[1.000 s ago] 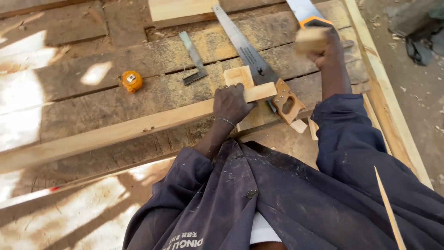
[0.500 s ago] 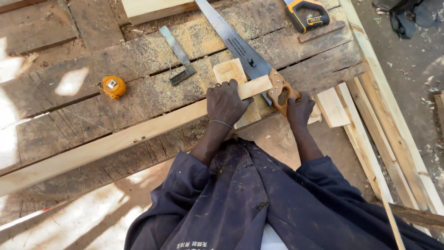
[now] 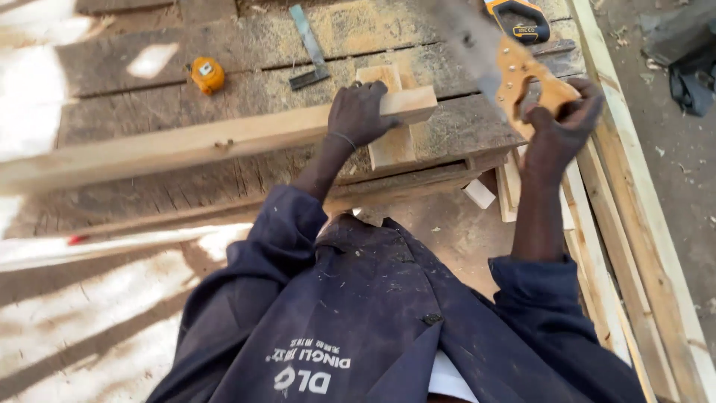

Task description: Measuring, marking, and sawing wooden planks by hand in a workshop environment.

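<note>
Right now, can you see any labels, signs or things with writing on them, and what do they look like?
Print on the dark blue work jacket: white letters low in the middle, upside down from this view.
Label on the yellow tape measure: small pale patch on its round case, on the workbench upper left.
Marking on the orange-and-black saw handle: small pale lettering on the black part, top right.
No packages, signs or screens.

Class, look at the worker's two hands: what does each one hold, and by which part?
The right hand grips a handsaw by its wooden handle. The left hand presses on a long wooden batten near its cut end.
</note>
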